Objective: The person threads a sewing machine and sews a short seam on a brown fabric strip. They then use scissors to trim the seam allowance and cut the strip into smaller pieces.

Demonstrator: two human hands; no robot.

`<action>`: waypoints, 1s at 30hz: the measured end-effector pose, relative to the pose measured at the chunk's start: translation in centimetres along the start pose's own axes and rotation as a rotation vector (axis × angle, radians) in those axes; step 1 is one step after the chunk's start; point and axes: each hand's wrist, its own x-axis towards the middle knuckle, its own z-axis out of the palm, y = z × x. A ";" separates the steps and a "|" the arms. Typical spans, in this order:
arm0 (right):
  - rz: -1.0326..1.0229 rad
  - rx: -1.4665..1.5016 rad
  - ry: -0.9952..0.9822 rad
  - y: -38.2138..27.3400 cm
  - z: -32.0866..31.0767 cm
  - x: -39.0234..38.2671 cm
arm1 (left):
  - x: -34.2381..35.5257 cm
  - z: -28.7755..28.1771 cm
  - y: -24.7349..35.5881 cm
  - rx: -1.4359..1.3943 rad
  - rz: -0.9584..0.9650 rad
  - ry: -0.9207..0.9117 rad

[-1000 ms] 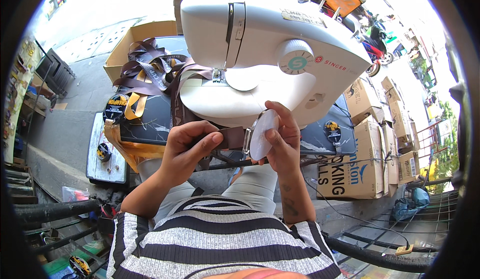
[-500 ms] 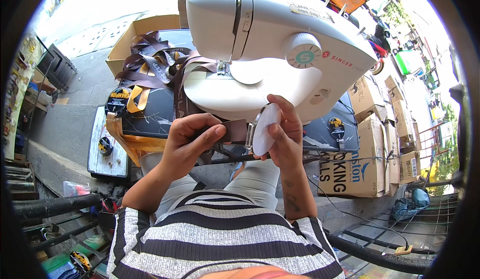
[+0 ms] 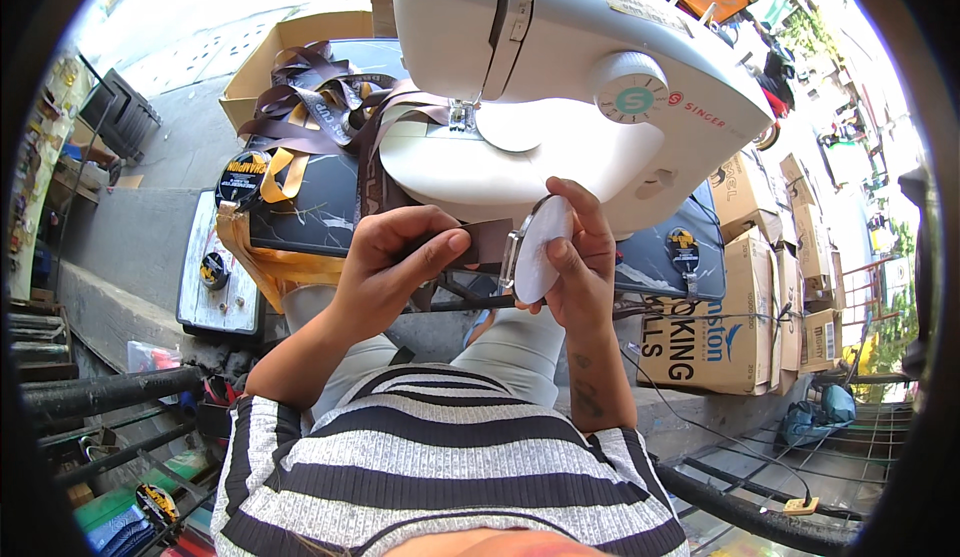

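My left hand [image 3: 395,262] pinches a dark brown ribbon [image 3: 491,240] between thumb and fingers, its flat end pointing right. In my right hand [image 3: 587,272] is a round medal [image 3: 546,247], tilted on edge with its whitish back toward me. A slotted metal loop on the medal's left rim faces the ribbon end. The two meet or nearly meet there; whether the ribbon passes through the slot I cannot tell. Just beyond my hands stands a white sewing machine [image 3: 560,37], and part of a brown ribbon lies beside its presser foot [image 3: 461,115].
Brown ribbons [image 3: 330,107] lie heaped left of the machine on a dark marbled table [image 3: 300,225]. Black-and-gold medals rest at the table's left [image 3: 241,179] and right [image 3: 682,247]. A small white stool [image 3: 215,297] stands left; cardboard boxes [image 3: 755,307] are stacked right.
The view has shifted slightly, so the machine and table sit a little further right. Both hands keep their hold, with the ribbon end still by the medal's loop.
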 end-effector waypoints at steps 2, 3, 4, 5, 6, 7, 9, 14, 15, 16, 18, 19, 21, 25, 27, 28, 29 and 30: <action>0.000 -0.025 0.011 -0.1 0.0 -0.1 | -0.1 0.0 0.1 -0.003 -0.013 0.016; 0.000 -0.020 0.011 -0.1 -0.1 -0.1 | -0.2 -0.1 0.1 -0.008 -0.014 0.014; -0.002 -0.021 0.020 -0.1 -0.2 -0.1 | -0.2 0.0 0.1 -0.027 0.000 0.001; 0.011 -0.023 0.032 -0.2 -0.3 -0.1 | -0.2 -0.1 0.0 0.003 -0.032 0.017; 0.015 -0.014 0.033 -0.2 -0.3 -0.1 | -0.2 0.0 -0.1 -0.029 -0.038 0.014; 0.002 -0.004 0.026 -0.1 -0.4 0.0 | -0.2 -0.1 -0.1 -0.056 -0.047 0.017; -0.019 0.027 0.014 0.0 -0.4 0.1 | -0.2 -0.1 -0.4 -0.135 -0.077 0.015; -0.027 -0.094 0.053 0.0 -0.6 0.0 | 0.1 -0.5 -1.1 -0.212 -0.031 0.129; 0.005 -0.195 0.106 0.0 -0.5 -0.2 | 0.1 -0.6 -1.2 -0.142 -0.019 0.136; -0.004 -0.221 0.114 0.1 -0.4 -0.3 | 0.2 -0.6 -1.2 -0.095 0.010 0.141; -0.015 -0.263 0.122 0.4 -0.1 -0.5 | 0.3 -0.5 -1.3 -0.004 0.062 0.079; 0.001 -0.277 0.120 0.5 0.0 -0.5 | 0.2 -0.2 -1.4 0.024 0.066 0.082; -0.010 -0.369 0.125 0.9 0.3 -0.5 | -0.2 0.0 -1.2 0.058 0.009 0.077; -0.043 -0.482 0.089 1.5 0.6 -0.5 | -0.1 -0.1 -1.4 0.102 0.043 0.063; -0.031 -0.515 0.091 1.6 0.6 -0.6 | 0.0 -0.4 -1.5 0.137 0.045 0.056; -0.021 -0.512 0.087 1.7 0.6 -0.7 | 0.0 -0.5 -1.5 0.192 0.062 0.067; -0.011 -0.539 0.096 1.7 0.6 -0.7 | 0.0 -0.5 -1.6 0.247 0.080 0.078; 0.002 -0.546 0.098 1.8 0.5 -0.7 | 0.0 -0.5 -1.6 0.317 0.101 0.088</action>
